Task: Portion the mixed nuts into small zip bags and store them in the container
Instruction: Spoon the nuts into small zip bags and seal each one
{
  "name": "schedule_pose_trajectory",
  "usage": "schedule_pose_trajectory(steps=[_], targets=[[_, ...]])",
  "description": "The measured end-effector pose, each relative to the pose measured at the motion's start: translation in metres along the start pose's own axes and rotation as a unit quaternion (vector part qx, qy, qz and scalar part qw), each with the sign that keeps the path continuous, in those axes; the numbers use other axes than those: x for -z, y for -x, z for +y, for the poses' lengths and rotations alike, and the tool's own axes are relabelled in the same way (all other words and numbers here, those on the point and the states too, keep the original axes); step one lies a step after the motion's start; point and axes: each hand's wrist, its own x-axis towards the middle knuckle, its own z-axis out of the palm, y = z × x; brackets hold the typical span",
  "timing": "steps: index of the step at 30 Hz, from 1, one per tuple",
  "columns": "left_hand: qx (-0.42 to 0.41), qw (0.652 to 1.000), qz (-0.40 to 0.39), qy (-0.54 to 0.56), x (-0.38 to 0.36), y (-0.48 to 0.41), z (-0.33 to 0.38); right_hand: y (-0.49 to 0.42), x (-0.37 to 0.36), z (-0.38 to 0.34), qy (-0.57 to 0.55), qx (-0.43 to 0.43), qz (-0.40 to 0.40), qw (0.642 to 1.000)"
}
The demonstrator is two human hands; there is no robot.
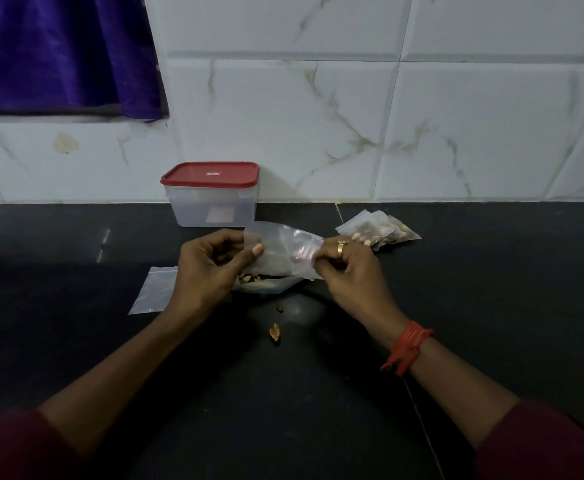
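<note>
Nothing legible before me: the small emblem on the red lid and the pale label on the container wall are too blurred to read.

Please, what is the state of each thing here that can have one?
container: shut, red lid on.
small zip bag: pinched between left hand and right hand.
filled zip bags: nuts inside, lying on countertop.
spare zip bag: flat, empty.
mixed nuts bag: lying under the hands.

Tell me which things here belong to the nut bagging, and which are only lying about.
Job: held zip bag, filled zip bags, empty zip bag, mixed nuts, red-lidded container.
Lying about: spilled nut pieces, purple curtain.
</note>
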Motion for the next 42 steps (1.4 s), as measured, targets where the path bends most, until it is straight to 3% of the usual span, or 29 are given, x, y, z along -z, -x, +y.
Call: schedule_pose_trajectory(steps=[3,13,17,24,27,29,31,32,34,38,42], targets=[[0.006,1.000,-0.004,0.002,0.001,-0.001,0.000,0.001,-0.003,-0.001,-0.026,-0.006,-0.032,0.999],[-0.025,0.999,-0.019,-0.009,0.003,-0.001,0.002,0.003,0.000,-0.002,0.032,0.046,-0.032,0.998],[-0.039,0.998,-0.035,-0.037,0.003,-0.001,0.002,0.001,-0.001,0.002,0.027,0.026,-0.018,0.999],[-0.032,0.999,-0.034,-0.021,0.002,0.000,0.002,0.004,0.005,-0.004,0.007,0.080,-0.028,0.996],[-0.046,0.997,-0.017,-0.062,0.002,0.002,0.003,0.005,0.004,-0.008,0.016,0.113,-0.022,0.993],[-0.149,0.974,-0.031,-0.166,0.006,0.003,0.004,0.004,0.003,-0.008,0.072,0.114,-0.016,0.991],[-0.256,0.912,-0.082,-0.309,0.007,0.002,0.004,0.005,0.002,-0.005,0.130,0.122,-0.010,0.984],[-0.286,0.881,-0.101,-0.363,0.006,0.002,0.004,0.007,0.001,-0.005,0.138,0.130,-0.016,0.982],[-0.305,0.851,-0.122,-0.410,0.002,0.003,0.002,0.010,0.001,-0.009,0.135,0.145,-0.035,0.980],[-0.310,0.847,-0.129,-0.413,0.004,0.005,-0.005,0.010,-0.001,-0.007,0.184,0.148,-0.051,0.970],[-0.287,0.866,-0.093,-0.398,0.008,0.002,-0.001,0.005,0.003,-0.009,0.068,0.168,-0.015,0.983]])
